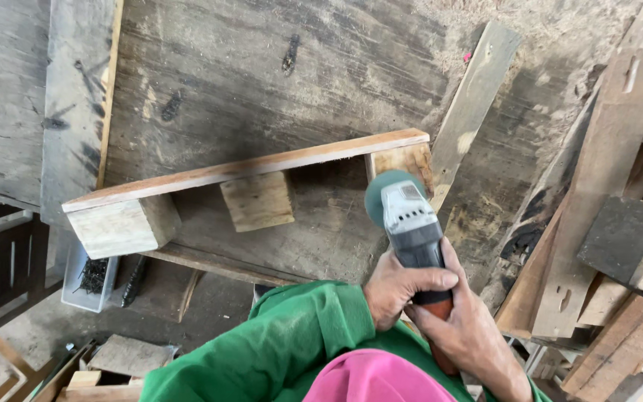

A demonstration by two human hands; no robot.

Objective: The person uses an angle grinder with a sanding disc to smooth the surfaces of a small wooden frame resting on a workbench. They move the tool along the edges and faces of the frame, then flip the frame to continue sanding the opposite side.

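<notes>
Head view: both hands, left hand (402,289) and right hand (470,335), clamp the angle grinder (409,223), its disc ahead.

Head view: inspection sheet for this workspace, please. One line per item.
Surface: worn grey wooden bench top, stained, sawdust at the far right.
Job's things: angle grinder, disc against the right end block of a wooden pallet piece lying on the bench.
Clutter: loose plank leaning behind the pallet piece; stacked scrap boards on the right.
Grippers: left hand and right hand both grip the grinder body.
Cables: nothing seen.
Surroundings: white tray of dark nails below the bench edge; wood offcuts on the floor.
</notes>
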